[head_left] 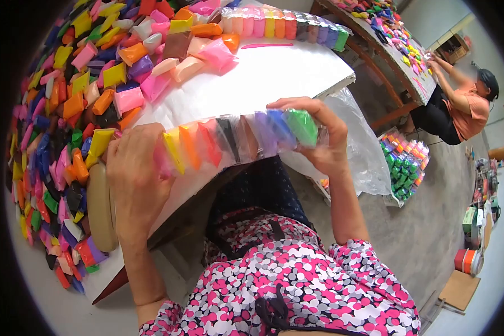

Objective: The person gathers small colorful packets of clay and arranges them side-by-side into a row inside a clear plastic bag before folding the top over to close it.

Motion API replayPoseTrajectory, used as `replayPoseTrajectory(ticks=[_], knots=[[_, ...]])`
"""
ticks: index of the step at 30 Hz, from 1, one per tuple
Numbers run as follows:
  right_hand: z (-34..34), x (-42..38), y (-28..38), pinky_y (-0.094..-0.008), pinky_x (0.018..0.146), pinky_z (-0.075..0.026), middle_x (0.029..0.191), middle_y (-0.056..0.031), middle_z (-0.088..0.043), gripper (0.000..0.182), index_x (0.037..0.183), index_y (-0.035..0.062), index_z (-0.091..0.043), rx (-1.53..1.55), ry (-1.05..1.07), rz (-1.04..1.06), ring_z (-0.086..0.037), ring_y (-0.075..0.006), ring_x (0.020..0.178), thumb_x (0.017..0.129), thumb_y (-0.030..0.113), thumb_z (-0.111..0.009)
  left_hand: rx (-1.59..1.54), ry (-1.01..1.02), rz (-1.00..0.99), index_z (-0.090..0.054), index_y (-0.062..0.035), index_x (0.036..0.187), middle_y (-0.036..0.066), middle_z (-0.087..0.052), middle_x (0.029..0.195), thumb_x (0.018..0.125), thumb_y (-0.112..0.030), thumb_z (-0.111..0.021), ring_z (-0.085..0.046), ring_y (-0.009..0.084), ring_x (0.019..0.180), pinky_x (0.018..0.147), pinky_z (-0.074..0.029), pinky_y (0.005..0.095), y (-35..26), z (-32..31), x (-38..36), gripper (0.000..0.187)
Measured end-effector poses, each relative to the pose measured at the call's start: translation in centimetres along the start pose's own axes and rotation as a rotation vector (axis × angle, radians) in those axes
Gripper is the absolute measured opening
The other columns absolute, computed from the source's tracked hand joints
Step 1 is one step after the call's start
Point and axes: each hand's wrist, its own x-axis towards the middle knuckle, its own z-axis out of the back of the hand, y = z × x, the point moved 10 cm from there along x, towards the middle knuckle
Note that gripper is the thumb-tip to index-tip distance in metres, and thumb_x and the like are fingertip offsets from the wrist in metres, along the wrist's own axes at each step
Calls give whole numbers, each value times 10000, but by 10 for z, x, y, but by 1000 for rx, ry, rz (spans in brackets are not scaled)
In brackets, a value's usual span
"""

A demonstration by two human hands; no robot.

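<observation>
Between my two hands a clear plastic pack of colored clay packets [207, 144] is held level above the table's near edge. Its row runs from pink and yellow through orange, red, black, brown, purple and blue to green. My left hand [137, 173] is closed around the pink end. Around the green end curl the fingers and thumb of my right hand [322, 134]. A second wrapped row of packets [285, 27] lies at the table's far edge, close to a thin pink strip [267, 45].
Loose colorful packets [89, 84] are heaped over the table's left side. A tan oblong object [102, 207] lies beside my left hand. Clear plastic bags [358, 140] hang at right, near a crate of packed rows [404, 168]. Another person [465, 106] works at a second table [375, 50].
</observation>
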Motion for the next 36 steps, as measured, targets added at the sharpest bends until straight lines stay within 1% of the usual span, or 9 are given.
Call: replayPoseTrajectory(ticks=[5,10,16,19,24,25,27,30,36], knots=[[10,27,-7,-327,976,-465,1218,-119,-637,567,1245,53,-597,-171,10,-60,-591,-188,1143,710,43,-787,-157,54,151,-579,-18,1150,167,-632,1095,657,-155,-814,-591,382,1037,906,-460,448,6,2,7,562],[11,34,-34,-376,1012,-449,1274,-197,-602,752,1325,-25,-524,-395,-31,-116,-575,-286,1199,700,253,-837,-127,208,144,-542,-21,1260,170,-608,1188,673,-240,-807,-569,358,1109,938,-442,439,13,-29,15,680],[30,17,-39,-365,977,-462,1289,-200,-599,813,1365,-44,-477,-157,-193,-224,-579,-264,1196,716,274,-849,-162,132,115,-464,-9,1376,212,-512,1362,702,-297,-820,-497,369,1252,1043,-406,427,-21,-28,43,815],[26,19,-34,-360,970,-460,1312,-180,-591,846,1380,-36,-460,-178,-172,-199,-573,-253,1205,710,290,-861,-198,121,110,-473,4,1364,217,-530,1335,730,-296,-804,-517,376,1225,1036,-409,427,-41,-44,60,776],[11,36,-24,-366,984,-455,1285,-136,-613,804,1374,27,-486,-205,-42,-59,-574,-252,1202,702,258,-862,-79,158,91,-540,29,1245,154,-627,963,815,-292,-723,-599,320,932,808,-439,422,-51,-71,71,567],[8,33,-40,-363,985,-456,1259,-133,-625,714,1337,38,-524,-198,-26,-174,-593,-270,1168,715,183,-843,-80,152,85,-544,28,1235,156,-627,965,817,-283,-720,-597,320,937,814,-436,424,-50,-73,69,550],[4,32,-33,-355,980,-459,1239,-137,-632,660,1310,44,-548,-279,-65,-30,-607,-269,1139,712,110,-821,-83,147,77,-551,27,1216,160,-627,968,822,-263,-712,-591,321,946,827,-430,428,-51,-74,66,515],[3,27,-41,-329,1058,-388,1295,-85,-596,645,1314,54,-561,-207,-40,-121,-540,-204,1214,719,47,-810,-113,117,68,-552,26,1208,165,-623,973,814,-242,-708,-584,321,952,834,-423,434,-52,-72,64,501],[11,27,-31,-373,934,-489,1234,-169,-620,652,1310,31,-542,-277,-91,-110,-612,-281,1145,719,91,-810,-75,1,-5,-533,-3,1292,150,-615,1008,813,-238,-702,-581,312,959,839,-426,433,-55,-60,63,560]])
